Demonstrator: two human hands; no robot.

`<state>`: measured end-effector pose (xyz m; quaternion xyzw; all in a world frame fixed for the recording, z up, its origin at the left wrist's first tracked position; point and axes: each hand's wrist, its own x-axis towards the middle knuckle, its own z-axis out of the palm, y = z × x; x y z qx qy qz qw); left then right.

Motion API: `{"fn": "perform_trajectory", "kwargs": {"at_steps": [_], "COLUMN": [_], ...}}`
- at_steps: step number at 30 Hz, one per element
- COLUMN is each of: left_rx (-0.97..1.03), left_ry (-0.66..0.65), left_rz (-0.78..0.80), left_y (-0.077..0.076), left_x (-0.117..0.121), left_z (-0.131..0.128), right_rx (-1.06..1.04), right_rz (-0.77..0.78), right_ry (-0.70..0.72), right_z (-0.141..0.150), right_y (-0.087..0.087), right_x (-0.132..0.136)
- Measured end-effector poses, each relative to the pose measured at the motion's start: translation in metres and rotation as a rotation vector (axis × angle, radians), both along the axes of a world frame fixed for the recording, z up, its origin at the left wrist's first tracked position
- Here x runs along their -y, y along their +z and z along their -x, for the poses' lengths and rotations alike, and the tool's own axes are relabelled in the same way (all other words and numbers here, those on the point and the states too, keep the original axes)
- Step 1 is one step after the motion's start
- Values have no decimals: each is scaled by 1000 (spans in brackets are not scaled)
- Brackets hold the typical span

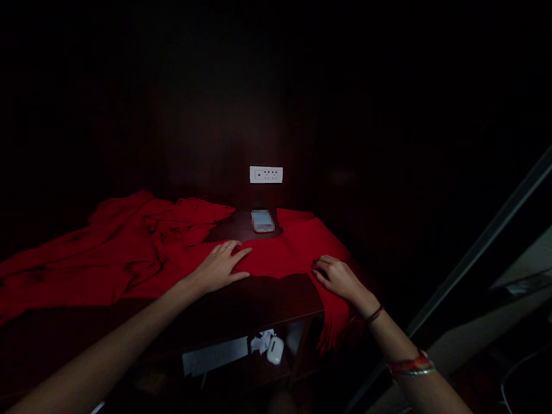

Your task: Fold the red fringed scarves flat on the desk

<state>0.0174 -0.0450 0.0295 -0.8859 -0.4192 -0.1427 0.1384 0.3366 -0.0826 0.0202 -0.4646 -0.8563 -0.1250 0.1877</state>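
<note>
A red scarf (276, 257) with a fringed end lies across the dark wooden desk (267, 296). It is bunched up at the left, flatter in the middle, and hangs over the right edge. My left hand (219, 267) rests on its middle stretch, palm down, fingers and thumb spread; a ring shows on one finger. At the scarf's right part, close to the desk's corner, my right hand (336, 277) has bent fingers closed on the fabric, the thumb on the near side. Bracelets circle my right wrist and forearm.
Behind the scarf lies a phone (263, 221) with a lit, blurred screen. A white socket panel (266, 175) is on the dark wall. Below the desktop, an open shelf holds a white earphone case (275, 350), crumpled paper (261, 341) and a pale flat sheet (215, 356).
</note>
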Motion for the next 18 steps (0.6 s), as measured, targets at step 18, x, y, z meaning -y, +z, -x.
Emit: {"fn": "perform_trajectory", "kwargs": {"at_steps": [18], "left_rx": [-169], "left_ry": [177], "left_rz": [297], "left_y": [10], "left_x": [30], "left_z": [163], "right_rx": [-88], "right_rz": [150], "right_ry": [315], "right_z": [81], "right_y": [-29], "right_x": [-42]}}
